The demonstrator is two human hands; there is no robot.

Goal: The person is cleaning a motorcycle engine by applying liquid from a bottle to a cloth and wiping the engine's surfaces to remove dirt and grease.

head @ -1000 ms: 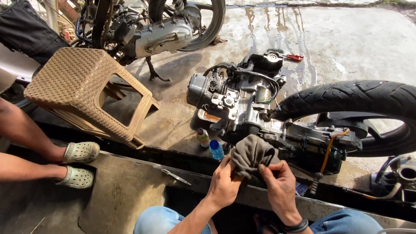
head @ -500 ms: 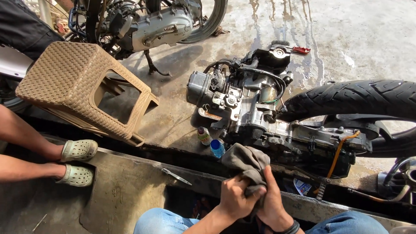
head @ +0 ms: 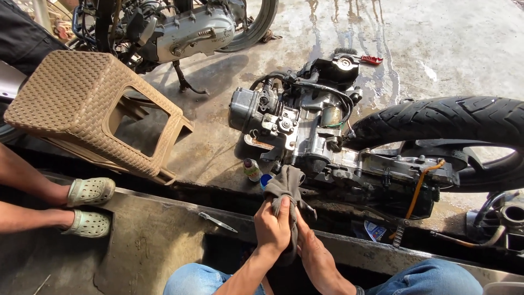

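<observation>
The rag [head: 285, 188] was gripped in the closed left hand [head: 273, 229], just before the engine [head: 305, 136]; the right hand [head: 311, 248], fingers together, was pressed into it, seemingly being wiped clean.

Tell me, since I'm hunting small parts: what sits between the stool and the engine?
In the head view, only wet concrete floor lies between the stool and the engine.
</observation>
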